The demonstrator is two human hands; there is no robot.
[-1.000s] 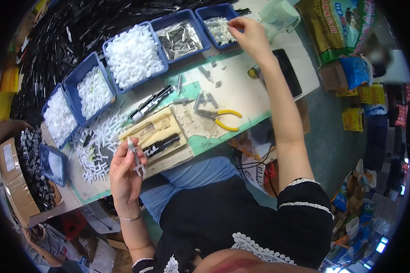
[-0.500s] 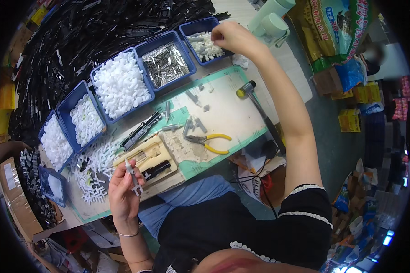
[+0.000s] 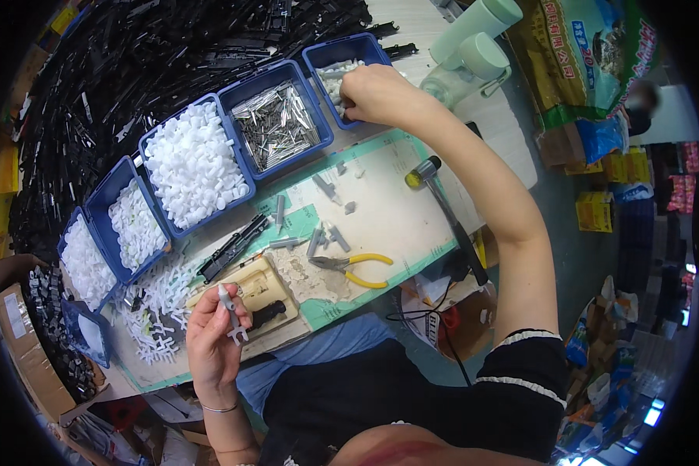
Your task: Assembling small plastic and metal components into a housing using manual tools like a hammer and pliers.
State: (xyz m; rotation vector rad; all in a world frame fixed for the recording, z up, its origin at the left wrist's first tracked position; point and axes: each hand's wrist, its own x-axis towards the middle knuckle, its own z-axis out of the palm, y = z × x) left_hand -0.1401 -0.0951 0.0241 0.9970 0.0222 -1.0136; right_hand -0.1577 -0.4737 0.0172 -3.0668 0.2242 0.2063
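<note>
White plastic forked piece (image 3: 235, 325): we pinch it between the thumb and fingers of our left hand (image 3: 214, 335), near the cream moulded fixture (image 3: 250, 284) on the counter (image 3: 512, 159). Our right hand (image 3: 379, 95) dips into a blue bin (image 3: 351, 50); hidden fingertips mean we cannot tell its grip.

Head fisheye | worn on my head, left of pair | faces down, close over my hands (image 3: 212, 335) and workbench (image 3: 408, 29)

My pale table's (image 3: 509, 147) packed lol: black parts (image 3: 132, 93) heaped far left, blue bins (image 3: 299, 158) in a row, white bits (image 3: 149, 334) at left, pliers (image 3: 340, 265) mid-table, hammer (image 3: 448, 217) to the right.
</note>
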